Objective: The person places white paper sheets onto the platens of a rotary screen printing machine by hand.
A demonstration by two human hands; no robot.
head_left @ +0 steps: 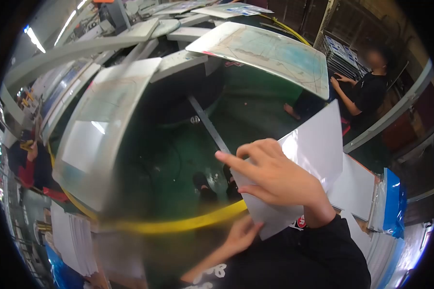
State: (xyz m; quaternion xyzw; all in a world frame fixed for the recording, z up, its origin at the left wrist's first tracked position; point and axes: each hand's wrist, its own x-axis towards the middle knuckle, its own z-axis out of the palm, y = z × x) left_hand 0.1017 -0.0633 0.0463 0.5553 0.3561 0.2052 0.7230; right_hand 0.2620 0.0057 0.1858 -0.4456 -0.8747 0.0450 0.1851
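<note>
A glossy white sheet (318, 139) is held up at a slant in front of my body, bent along its middle. My left hand (243, 234) is closed on its lower left edge, the fingers partly hidden behind the sheet. Over the near face of the sheet lies my right hand (275, 178). Its index finger stretches past the left edge and the other fingers are apart and bent. Whether the right palm presses on the sheet cannot be seen.
Flat platens (270, 53) on metal arms ring the machine, with another platen (101, 125) to the left. A yellow rail (193, 223) curves before me. White stacks (77, 241) flank me. A co-worker (366, 91) stands at the right; another person's sleeve (28, 171) shows left.
</note>
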